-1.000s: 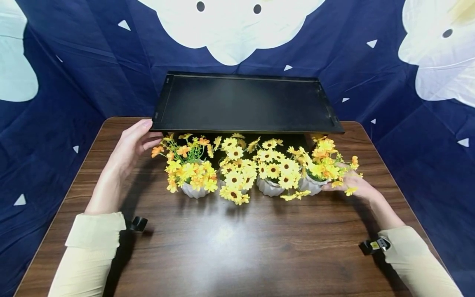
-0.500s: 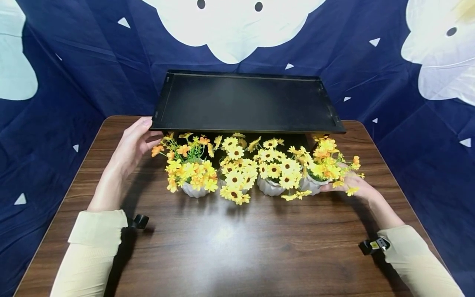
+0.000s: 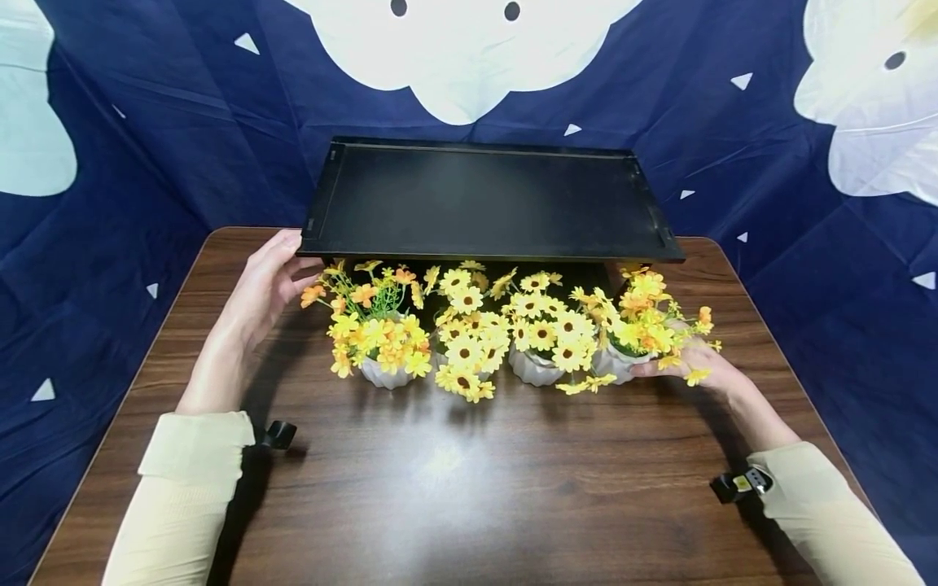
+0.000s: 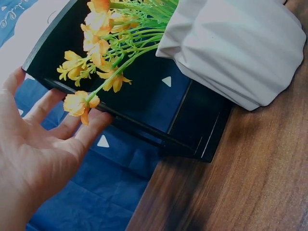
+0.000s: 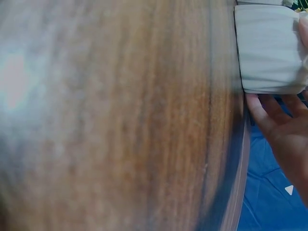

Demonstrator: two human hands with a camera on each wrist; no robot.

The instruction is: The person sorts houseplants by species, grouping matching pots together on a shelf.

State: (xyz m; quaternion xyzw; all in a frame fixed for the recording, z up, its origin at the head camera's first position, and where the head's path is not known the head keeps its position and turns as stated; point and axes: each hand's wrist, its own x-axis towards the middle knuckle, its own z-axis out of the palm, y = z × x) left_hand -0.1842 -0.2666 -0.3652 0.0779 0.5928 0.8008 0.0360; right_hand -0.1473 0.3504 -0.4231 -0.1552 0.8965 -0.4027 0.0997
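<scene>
Counting hands: two in my head view, both occupied.
Left hand (image 3: 252, 289): holding the near left corner of the black stand (image 3: 484, 203), one fingertip at the top corner, the other fingers against its side lower down.
Right hand (image 3: 699, 366): holding the rightmost pot (image 3: 614, 368), fingers along its side; my wrist view cuts off part of the grip.
Pots: I count four, white and fluted, in one row on the table (image 3: 513, 496) along the stand's front edge; second from left mostly hidden by its flowers. How far back they reach I cannot tell.
Outer bunches: two, orange and yellow, the left bunch (image 3: 377, 335) and the right bunch (image 3: 645, 321).
Inner bunches: two, pale yellow with dark centres, the second bunch (image 3: 465, 354) and the third bunch (image 3: 544, 334).
Stray bloom: one orange flower (image 4: 81, 103) right by the left fingers in my left wrist view; touching or not, I cannot tell.
Sleeves: two, pale, each with one small black device (image 3: 278, 435) at the wrist.
Backdrop: one dark blue cloth (image 3: 183, 122), three white shapes (image 3: 469, 57) partly in frame.
</scene>
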